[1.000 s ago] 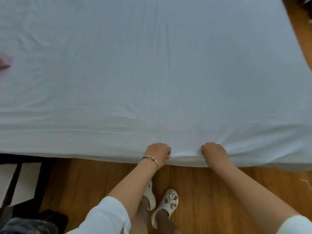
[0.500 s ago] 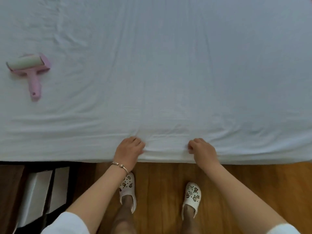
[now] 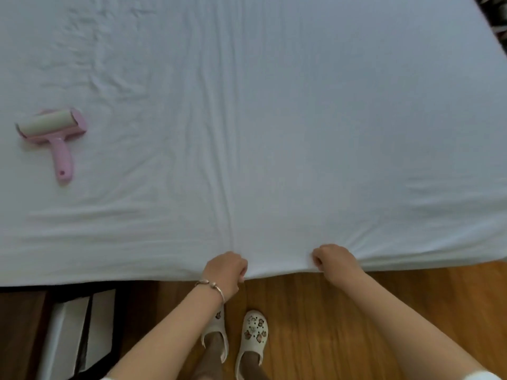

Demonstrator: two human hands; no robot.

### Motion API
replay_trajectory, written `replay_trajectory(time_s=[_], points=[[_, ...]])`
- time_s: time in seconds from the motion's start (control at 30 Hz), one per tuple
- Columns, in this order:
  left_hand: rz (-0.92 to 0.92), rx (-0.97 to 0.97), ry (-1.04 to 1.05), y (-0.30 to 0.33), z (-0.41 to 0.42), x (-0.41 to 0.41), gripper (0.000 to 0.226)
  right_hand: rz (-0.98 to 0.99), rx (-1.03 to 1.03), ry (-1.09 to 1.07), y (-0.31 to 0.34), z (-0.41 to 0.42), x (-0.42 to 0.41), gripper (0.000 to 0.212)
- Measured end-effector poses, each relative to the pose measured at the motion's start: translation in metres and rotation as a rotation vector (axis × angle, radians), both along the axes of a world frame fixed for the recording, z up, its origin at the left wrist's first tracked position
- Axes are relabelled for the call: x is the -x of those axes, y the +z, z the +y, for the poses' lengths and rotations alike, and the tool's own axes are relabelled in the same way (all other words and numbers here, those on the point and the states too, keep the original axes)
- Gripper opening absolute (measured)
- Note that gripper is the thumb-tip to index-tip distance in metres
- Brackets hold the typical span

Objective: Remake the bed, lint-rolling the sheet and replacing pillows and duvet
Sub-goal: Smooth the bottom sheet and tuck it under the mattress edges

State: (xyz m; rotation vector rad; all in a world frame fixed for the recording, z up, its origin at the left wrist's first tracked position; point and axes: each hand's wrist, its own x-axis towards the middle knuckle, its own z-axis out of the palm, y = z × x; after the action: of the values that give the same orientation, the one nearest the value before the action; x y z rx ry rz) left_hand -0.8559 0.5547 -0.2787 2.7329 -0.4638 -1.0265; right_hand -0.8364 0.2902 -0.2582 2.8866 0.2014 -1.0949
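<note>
Sheet (image 3: 274,119) edge was gripped by both fists, left hand (image 3: 225,271) and right hand (image 3: 335,259), arms reaching forward. Roller (image 3: 53,135) lay on it, far left.

sleeves (image 3: 482,375): white, short
L wrist: thin silver bracelet (image 3: 210,284) w/ bead
feet: white clogs (image 3: 252,338) w/ charms

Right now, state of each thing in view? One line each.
white sheet: spread over the bed, creased, near edge bunched in both hands
lint roller: lying loose on the sheet, far left, untouched
left hand: grips the sheet edge
right hand: grips the sheet edge
white clogs: on the feet, on the wooden floor
</note>
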Motion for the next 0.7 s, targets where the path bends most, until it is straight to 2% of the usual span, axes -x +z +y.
replay_trajectory(time_s=[0.13,0.23,0.3,0.37,0.47,0.53,0.6,0.7], points=[[-0.015,-0.069,-0.106,0.000,-0.003,-0.010,0.016,-0.043,0.061,-0.031,0.005,0.022,0.002,0.021],[-0.167,0.033,-0.079,0.005,0.022,-0.007,0.025,-0.152,-0.081,-0.116,0.002,0.046,0.013,0.014],[-0.288,0.079,-0.039,0.003,0.056,-0.004,0.049,-0.172,-0.234,-0.088,0.000,0.072,0.018,0.025],[-0.328,0.066,-0.002,-0.001,0.100,-0.002,0.071,-0.170,-0.352,-0.004,-0.002,0.111,0.017,0.039],[-0.332,0.032,0.063,0.001,0.168,-0.003,0.086,-0.170,-0.457,0.097,-0.006,0.182,0.010,0.056],[-0.351,0.009,0.051,-0.001,0.207,0.000,0.084,-0.182,-0.464,0.162,-0.010,0.228,0.005,0.058],[-0.386,0.017,0.032,-0.005,0.237,0.002,0.074,-0.203,-0.412,0.218,-0.013,0.264,0.002,0.050],[-0.478,0.052,0.046,-0.006,0.259,0.004,0.045,-0.150,-0.324,0.141,-0.014,0.288,-0.001,0.031]])
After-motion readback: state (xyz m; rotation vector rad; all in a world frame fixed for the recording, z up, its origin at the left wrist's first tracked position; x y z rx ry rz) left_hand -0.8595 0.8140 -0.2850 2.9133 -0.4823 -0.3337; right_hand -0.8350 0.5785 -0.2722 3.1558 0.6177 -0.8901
